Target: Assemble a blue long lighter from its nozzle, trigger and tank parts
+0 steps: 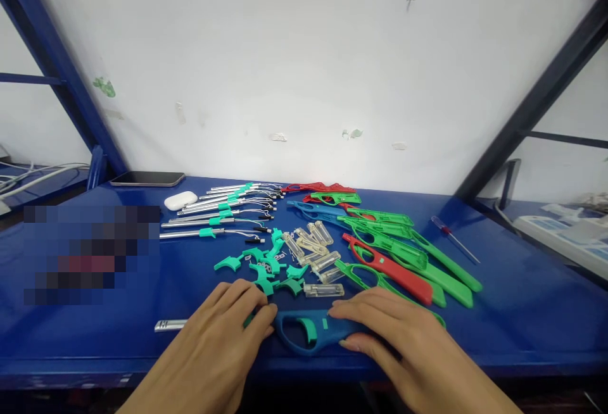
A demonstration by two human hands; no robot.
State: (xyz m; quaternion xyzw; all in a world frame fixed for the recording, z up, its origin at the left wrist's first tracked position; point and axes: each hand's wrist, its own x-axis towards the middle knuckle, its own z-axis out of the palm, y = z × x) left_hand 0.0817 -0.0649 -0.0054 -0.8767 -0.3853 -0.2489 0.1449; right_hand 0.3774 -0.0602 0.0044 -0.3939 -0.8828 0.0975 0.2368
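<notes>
A blue plastic lighter shell [304, 333] with a green trigger fitted in it lies at the near edge of the blue table [522, 313]. My right hand [389, 338] presses on the shell's right part, fingers curled over it. My left hand [228, 332] rests at the shell's left end, fingers bent down on a metal tube [170, 325] that sticks out to the left. Just beyond my fingers lie loose green triggers [263, 268] and clear plastic tanks [313, 249].
Green, red and blue shells [399, 256] are piled at the middle right. Metal tubes with green collars and wires [223, 211] lie in a row at the back left. A phone [147, 178], a white earbud case [180, 199] and a small screwdriver [453, 237] lie further off. Blue frame struts rise at both sides.
</notes>
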